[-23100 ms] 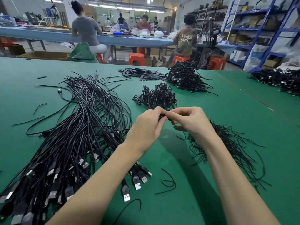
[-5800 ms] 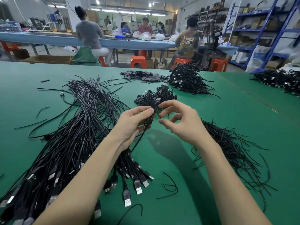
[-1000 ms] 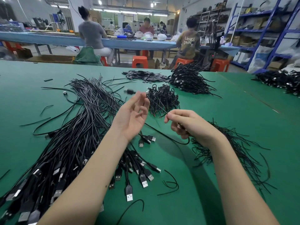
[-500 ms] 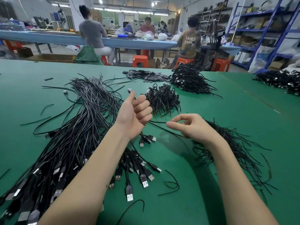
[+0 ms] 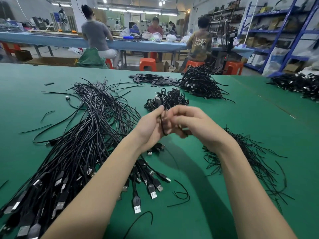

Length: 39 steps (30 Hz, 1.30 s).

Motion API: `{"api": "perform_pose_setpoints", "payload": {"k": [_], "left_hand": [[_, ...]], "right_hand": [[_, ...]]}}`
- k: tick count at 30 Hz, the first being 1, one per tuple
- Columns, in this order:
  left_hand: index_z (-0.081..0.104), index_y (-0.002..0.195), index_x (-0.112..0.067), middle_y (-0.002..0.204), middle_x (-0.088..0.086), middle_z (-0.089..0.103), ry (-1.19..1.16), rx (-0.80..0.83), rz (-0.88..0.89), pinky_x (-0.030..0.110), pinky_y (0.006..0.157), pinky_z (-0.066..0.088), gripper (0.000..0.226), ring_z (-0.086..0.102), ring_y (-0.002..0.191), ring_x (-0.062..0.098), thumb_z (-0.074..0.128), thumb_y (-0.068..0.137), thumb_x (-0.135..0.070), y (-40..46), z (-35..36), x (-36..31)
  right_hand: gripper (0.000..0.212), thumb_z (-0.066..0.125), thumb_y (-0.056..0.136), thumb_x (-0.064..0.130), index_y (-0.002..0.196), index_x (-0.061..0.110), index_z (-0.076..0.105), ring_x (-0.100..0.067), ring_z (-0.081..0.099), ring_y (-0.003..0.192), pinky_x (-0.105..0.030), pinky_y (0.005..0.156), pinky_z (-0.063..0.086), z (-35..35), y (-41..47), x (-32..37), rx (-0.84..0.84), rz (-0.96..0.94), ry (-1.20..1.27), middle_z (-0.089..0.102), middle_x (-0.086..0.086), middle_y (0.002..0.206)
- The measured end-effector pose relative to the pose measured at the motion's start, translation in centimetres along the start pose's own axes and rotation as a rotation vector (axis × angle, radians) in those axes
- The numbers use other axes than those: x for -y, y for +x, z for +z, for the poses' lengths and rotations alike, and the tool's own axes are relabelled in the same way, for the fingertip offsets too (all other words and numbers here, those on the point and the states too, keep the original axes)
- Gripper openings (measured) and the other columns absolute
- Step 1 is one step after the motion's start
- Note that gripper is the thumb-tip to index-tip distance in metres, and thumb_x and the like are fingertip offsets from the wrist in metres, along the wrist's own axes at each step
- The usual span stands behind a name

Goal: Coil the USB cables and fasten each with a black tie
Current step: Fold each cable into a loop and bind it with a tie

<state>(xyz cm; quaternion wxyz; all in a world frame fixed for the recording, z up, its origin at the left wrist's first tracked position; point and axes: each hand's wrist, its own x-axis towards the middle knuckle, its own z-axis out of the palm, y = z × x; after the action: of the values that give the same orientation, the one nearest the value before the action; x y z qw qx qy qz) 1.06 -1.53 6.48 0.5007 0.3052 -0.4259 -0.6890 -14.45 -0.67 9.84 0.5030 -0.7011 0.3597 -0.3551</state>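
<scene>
The left hand (image 5: 151, 128) and right hand (image 5: 195, 125), apart half a second ago, have met, fingers curled round a looped cable (image 5: 162, 125) just before the finished bundles (image 5: 166, 101); coiling seems begun, though blur hides the grip.

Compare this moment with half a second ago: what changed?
The left hand and right hand came together above the table; both now hold a looped cable. The loose cable pile, ties and coiled heap stayed put.
</scene>
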Motion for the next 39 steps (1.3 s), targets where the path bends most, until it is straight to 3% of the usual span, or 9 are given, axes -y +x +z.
{"api": "perform_pose_setpoints", "payload": {"k": [5,9,13,17,23,26,32,35,39], "left_hand": [[0.067,0.121,0.005,0.126,0.02,0.067,-0.281,0.181,0.038,0.033,0.088,0.059,0.056,0.066,0.117,0.03,0.027,0.106,-0.032,-0.8,-1.3,-1.9],[0.076,0.108,-0.004,0.107,0.014,0.075,0.015,0.245,-0.006,0.023,0.066,0.057,0.052,0.074,0.095,0.024,0.037,0.1,-0.038,-1.7,-2.0,-2.6],[0.073,0.11,0.0,0.112,0.022,0.072,0.404,0.268,-0.216,0.028,0.075,0.06,0.059,0.072,0.102,0.032,0.028,0.107,-0.039,-1.4,-1.6,-1.5],[0.069,0.108,0.0,0.113,0.019,0.072,0.445,0.034,-0.217,0.03,0.088,0.059,0.054,0.07,0.105,0.029,0.026,0.11,-0.033,-0.1,-0.5,0.8],[0.062,0.125,0.003,0.123,0.019,0.068,-0.2,0.044,0.054,0.033,0.089,0.057,0.055,0.067,0.114,0.025,0.025,0.108,-0.034,-0.1,-1.8,-0.5],[0.069,0.118,0.005,0.127,0.02,0.066,-0.436,0.134,0.107,0.031,0.091,0.058,0.055,0.063,0.121,0.03,0.029,0.107,-0.031,-0.6,-2.3,-1.7],[0.079,0.098,-0.007,0.098,0.011,0.077,0.038,0.23,-0.079,0.017,0.059,0.053,0.049,0.074,0.076,0.016,0.039,0.102,-0.037,-2.0,-3.0,-2.1],[0.075,0.107,-0.002,0.111,0.021,0.073,0.282,0.28,-0.207,0.022,0.07,0.058,0.058,0.074,0.093,0.025,0.03,0.106,-0.038,-1.4,-2.5,-1.4],[0.066,0.114,0.004,0.109,0.019,0.073,0.414,0.086,-0.21,0.03,0.085,0.059,0.058,0.072,0.103,0.031,0.025,0.109,-0.036,-0.2,-0.9,0.4]], "right_hand": [[0.026,0.047,0.098,-0.01,0.085,0.012,0.053,-0.022,0.065,0.078,-0.027,0.077,0.054,-0.4,-1.1,-2.0,0.402,0.226,-0.017,0.068,-0.007,0.085],[0.017,0.058,0.093,-0.001,0.097,0.014,0.05,-0.017,0.059,0.072,-0.035,0.076,0.05,-1.1,-0.5,-4.0,0.051,0.239,-0.248,0.073,-0.001,0.079],[0.02,0.062,0.087,0.016,0.098,0.029,0.051,-0.01,0.047,0.051,-0.033,0.06,0.044,-1.3,0.2,-3.9,-0.386,-0.044,-0.581,0.067,0.009,0.07],[0.017,0.063,0.086,0.022,0.092,0.034,0.053,-0.012,0.05,0.055,-0.034,0.064,0.047,-1.3,0.3,-1.8,-0.547,-0.172,-0.665,0.071,0.013,0.081],[0.017,0.053,0.097,-0.002,0.09,0.012,0.06,-0.015,0.054,0.064,-0.025,0.061,0.045,-1.4,-0.7,-0.9,0.195,0.154,-0.097,0.072,-0.007,0.087],[0.018,0.049,0.101,0.0,0.093,0.014,0.059,-0.016,0.054,0.061,-0.026,0.062,0.046,-0.9,-0.8,-2.8,0.391,0.344,-0.207,0.068,-0.005,0.083],[0.016,0.05,0.098,0.002,0.101,0.015,0.058,-0.008,0.037,0.044,-0.02,0.043,0.028,-1.1,0.5,-4.1,-0.115,0.331,-0.19,0.058,0.0,0.073],[0.016,0.051,0.099,0.002,0.096,0.017,0.056,-0.005,0.035,0.04,-0.016,0.039,0.026,-1.0,0.9,-2.8,-0.303,0.263,0.093,0.059,0.0,0.073],[0.019,0.048,0.102,0.006,0.094,0.019,0.058,-0.001,0.04,0.041,-0.016,0.042,0.033,0.2,1.1,-0.9,-0.355,0.136,0.001,0.06,0.001,0.078]]}}
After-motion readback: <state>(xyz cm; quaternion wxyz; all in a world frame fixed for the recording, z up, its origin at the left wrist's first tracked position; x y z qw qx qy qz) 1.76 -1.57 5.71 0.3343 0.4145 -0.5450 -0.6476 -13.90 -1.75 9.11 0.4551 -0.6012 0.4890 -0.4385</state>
